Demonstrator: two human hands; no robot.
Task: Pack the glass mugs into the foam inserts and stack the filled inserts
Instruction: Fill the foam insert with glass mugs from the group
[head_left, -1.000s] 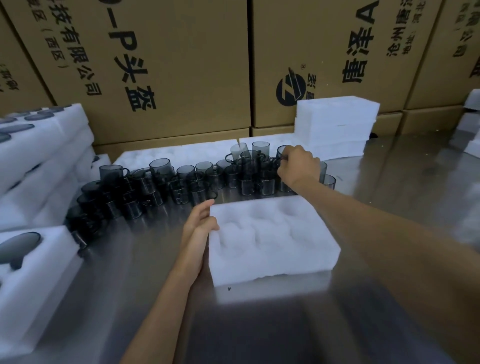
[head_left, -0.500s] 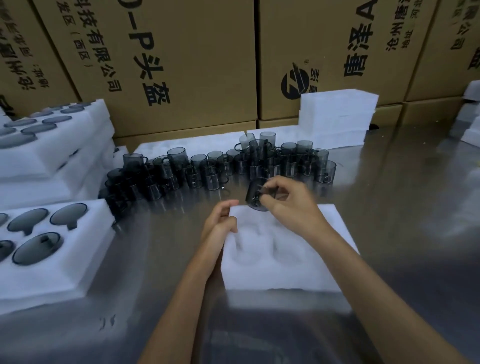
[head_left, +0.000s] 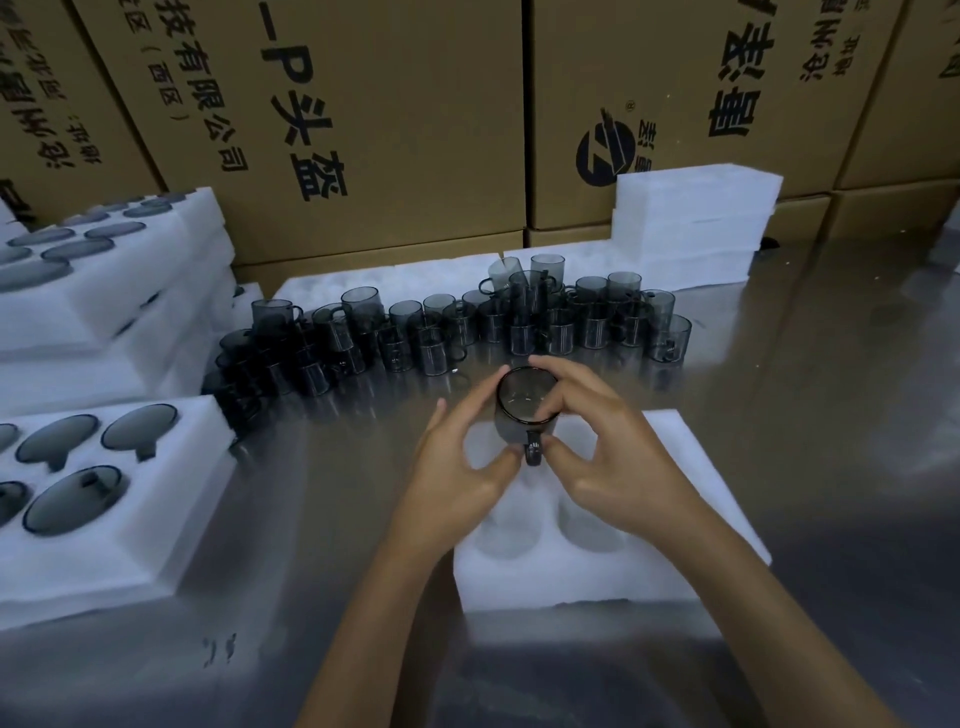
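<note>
A smoky glass mug, mouth toward the camera and handle down, is held between the curled fingers of both hands, left and right, above the white foam insert lying on the steel table, near the row of loose mugs.

Smoke-grey transparent glass mug, dark at its rim and handle, seen over the white rectangular foam insert, which is plain and unpatterned. Beyond that insert, a crowd of smoke-grey glass mugs, darkest towards the left. Left of the insert, a white foam insert filled with mugs, its recesses showing grey discs edged in black. Behind the insert, a stack of plain white foam blocks and brown cardboard cartons printed with black characters and a black round logo. The reflective silver-grey steel table mirrors pale foam and dark mugs.
</note>
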